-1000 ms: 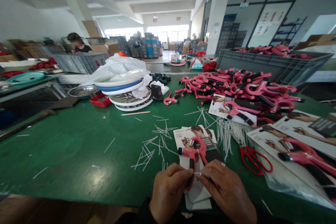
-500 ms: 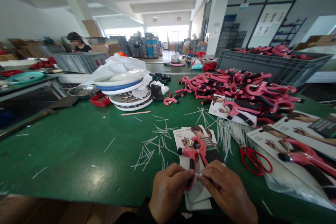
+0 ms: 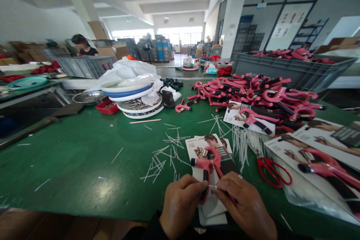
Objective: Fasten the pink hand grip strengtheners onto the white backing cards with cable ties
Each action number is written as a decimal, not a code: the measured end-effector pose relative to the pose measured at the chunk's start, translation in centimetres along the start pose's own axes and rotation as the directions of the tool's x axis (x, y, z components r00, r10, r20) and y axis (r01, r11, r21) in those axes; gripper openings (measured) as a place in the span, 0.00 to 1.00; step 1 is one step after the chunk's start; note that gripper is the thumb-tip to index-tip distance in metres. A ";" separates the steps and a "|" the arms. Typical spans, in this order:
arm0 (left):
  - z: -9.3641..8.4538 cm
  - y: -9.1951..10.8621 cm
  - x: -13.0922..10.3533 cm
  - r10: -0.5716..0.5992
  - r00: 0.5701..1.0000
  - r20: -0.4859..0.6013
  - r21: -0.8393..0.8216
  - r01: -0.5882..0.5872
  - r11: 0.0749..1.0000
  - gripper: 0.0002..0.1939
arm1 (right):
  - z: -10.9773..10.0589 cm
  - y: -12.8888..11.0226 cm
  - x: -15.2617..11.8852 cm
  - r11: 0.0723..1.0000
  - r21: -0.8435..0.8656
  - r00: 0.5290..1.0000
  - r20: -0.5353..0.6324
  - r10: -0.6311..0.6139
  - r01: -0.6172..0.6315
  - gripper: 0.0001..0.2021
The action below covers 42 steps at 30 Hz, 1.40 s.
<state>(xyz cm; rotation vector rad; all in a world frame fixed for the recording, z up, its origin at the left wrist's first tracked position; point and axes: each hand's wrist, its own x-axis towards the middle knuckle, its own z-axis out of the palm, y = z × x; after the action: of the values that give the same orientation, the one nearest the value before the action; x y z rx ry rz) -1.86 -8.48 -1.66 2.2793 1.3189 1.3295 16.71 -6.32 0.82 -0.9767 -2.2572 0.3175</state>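
A pink hand grip strengthener (image 3: 214, 161) with black handles lies on a printed backing card (image 3: 194, 145) in front of me. Between my hands a white cable tie (image 3: 211, 186) spans the strengthener's handles. My left hand (image 3: 181, 204) pinches one end of the tie beside the left handle. The fingers of my right hand (image 3: 244, 202) are closed on the tie's other end, over the right handle. The lower part of that handle is hidden by my right fingers. More card shows under the strengthener, down to the table's front edge.
Loose cable ties (image 3: 157, 165) are scattered left of the card. Red scissors (image 3: 271, 170) lie at the right, near carded strengtheners (image 3: 332, 165). Behind are a strengthener pile (image 3: 253, 90), a grey crate (image 3: 281, 69) and stacked trays (image 3: 140, 114). A person (image 3: 84, 47) is far left.
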 end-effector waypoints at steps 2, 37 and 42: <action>0.0 0.1 0.0 0.003 1.000 -0.001 0.007 -0.003 1.000 0.10 | 0.0 -0.1 0.1 1.000 0.001 1.000 0.000 0.004 -0.004 0.07; 0.1 0.1 0.2 -0.007 1.000 0.026 0.034 0.006 0.999 0.10 | -0.3 -0.1 0.2 0.998 -0.051 1.000 0.017 -0.018 0.019 0.08; 0.2 0.0 0.2 0.015 1.000 0.012 0.016 -0.015 1.000 0.10 | -0.4 -0.1 0.5 0.998 -0.065 1.000 0.022 -0.008 0.010 0.09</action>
<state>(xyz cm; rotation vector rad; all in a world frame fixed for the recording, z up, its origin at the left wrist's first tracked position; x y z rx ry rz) -1.68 -8.28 -1.63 2.3084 1.3164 1.3121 16.66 -6.05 1.38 -1.0008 -2.3033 0.2530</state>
